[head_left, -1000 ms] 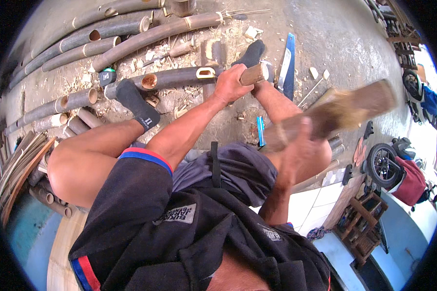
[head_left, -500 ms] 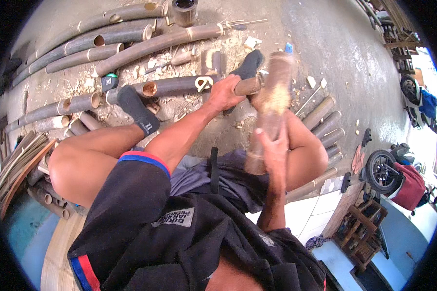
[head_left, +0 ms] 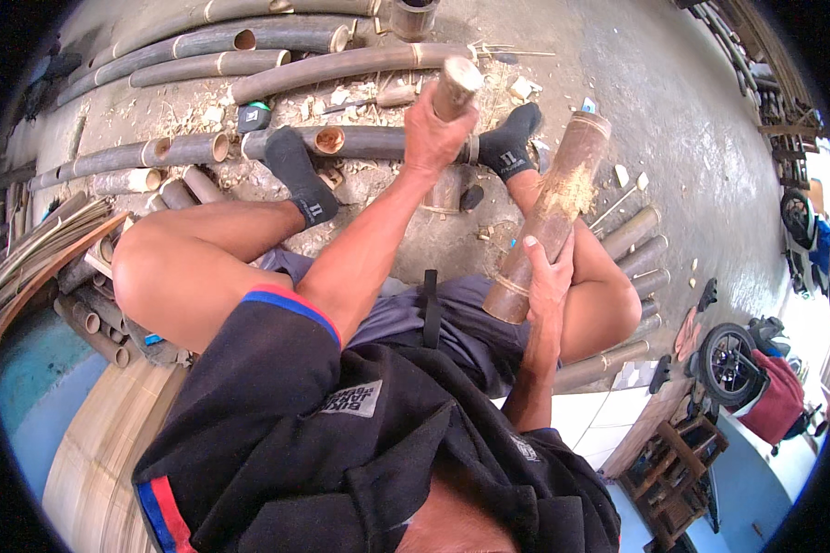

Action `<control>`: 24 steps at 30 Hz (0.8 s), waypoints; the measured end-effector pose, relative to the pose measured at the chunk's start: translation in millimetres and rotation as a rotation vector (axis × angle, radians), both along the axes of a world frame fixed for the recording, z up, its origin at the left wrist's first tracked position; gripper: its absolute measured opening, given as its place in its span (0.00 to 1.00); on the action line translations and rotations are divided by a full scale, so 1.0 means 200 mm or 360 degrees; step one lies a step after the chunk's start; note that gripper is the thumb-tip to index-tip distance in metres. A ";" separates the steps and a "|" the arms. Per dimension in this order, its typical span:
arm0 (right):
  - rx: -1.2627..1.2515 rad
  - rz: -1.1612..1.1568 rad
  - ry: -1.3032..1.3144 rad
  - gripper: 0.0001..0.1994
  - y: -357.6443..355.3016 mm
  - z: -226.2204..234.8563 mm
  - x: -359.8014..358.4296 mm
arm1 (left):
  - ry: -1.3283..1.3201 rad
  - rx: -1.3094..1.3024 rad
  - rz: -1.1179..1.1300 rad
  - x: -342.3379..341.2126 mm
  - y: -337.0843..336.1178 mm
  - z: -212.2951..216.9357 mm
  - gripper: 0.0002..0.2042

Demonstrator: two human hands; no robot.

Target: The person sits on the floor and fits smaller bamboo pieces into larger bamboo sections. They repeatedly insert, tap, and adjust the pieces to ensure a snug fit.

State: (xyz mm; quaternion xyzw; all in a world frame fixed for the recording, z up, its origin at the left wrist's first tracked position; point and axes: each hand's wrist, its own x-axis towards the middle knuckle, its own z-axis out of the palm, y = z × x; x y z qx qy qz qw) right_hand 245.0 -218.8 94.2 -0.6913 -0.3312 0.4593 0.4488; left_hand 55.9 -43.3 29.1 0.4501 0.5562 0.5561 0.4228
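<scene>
While left hand (head_left: 436, 136) gripped a short stick (head_left: 456, 85), right hand (head_left: 550, 276) fingers clamped round a frayed bamboo section (head_left: 551, 214).

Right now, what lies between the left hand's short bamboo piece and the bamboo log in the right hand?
In the head view, a dark-socked foot lies between the short bamboo piece and the bamboo log.

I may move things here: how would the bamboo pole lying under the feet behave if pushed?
The bamboo pole looks round and smooth, so it would probably roll. Its open end shows it is hollow, so it is likely light for its size, yet stiff. Both socked feet rest on it, probably holding it steady.
</scene>
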 end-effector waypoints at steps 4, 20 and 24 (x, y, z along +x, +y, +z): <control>0.0024 0.0294 -0.0001 0.42 0.07 0.06 -0.09 | -0.0075 0.0135 0.0394 -0.22 0.08 -0.15 0.17; 0.0308 0.1183 -0.0918 0.52 0.55 0.43 -0.39 | -0.1279 -0.0120 0.0465 -0.32 -0.12 -0.36 0.09; 0.0417 0.1317 -0.1029 0.51 0.61 0.49 -0.48 | -0.1115 -0.0077 0.0474 -0.31 -0.13 -0.41 0.08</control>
